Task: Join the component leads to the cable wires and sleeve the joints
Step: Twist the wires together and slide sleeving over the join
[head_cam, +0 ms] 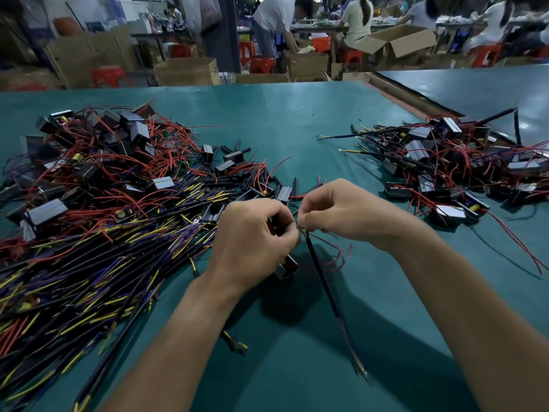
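Observation:
My left hand (252, 236) and my right hand (335, 212) meet fingertip to fingertip over the middle of the green table (297, 129). The left hand grips a small black box component (286, 269), whose lower end shows under the palm. The right hand pinches the top end of a black cable (323, 281) together with thin red leads (332, 248). The cable runs down towards me and ends in bare yellow and purple wires. The joint itself is hidden by my fingers.
A big heap of black cables with yellow and purple wire ends (89, 263) lies at the left, with box components and red leads (113, 162) behind it. Another pile of components and cables (463, 168) lies at the right. Short black sleeves (267, 179) lie just beyond my hands. People work at far benches.

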